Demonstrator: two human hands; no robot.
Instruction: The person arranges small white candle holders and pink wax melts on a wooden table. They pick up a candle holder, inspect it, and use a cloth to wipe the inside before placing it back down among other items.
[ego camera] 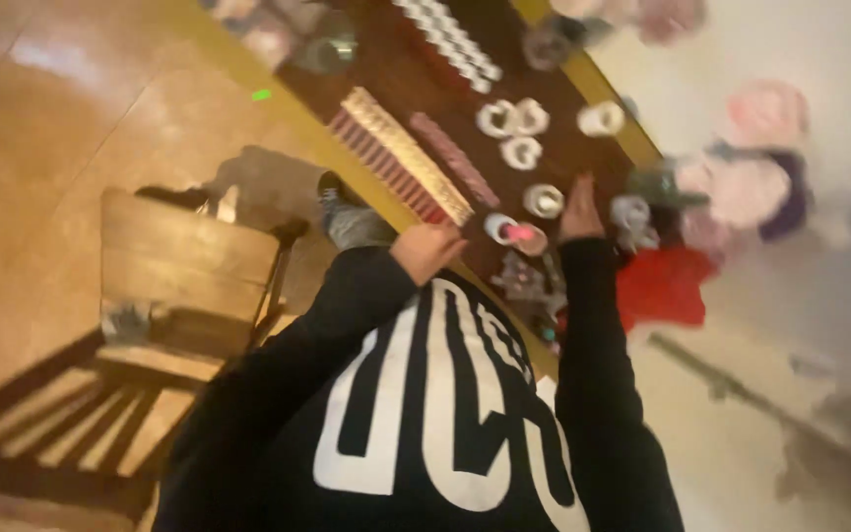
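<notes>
Left grip curls closed at the tray; right lies open beside five, perhaps, white cups (blurred).

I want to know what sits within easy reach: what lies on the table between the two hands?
In the head view, a small pink-and-white item lies between the left hand and right hand.

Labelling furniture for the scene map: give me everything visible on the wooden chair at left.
The wooden chair stands on the tan floor, left of the dark table. It looks like plain brown wood: a broad flat panel, a slatted part below it toward the frame's lower left, darker frame rails. The tilted, blurred view leaves it unclear which part is seat and which back. A small unclear object lies on it. Neither hand touches it; the black sleeve overlaps its right edge.
</notes>
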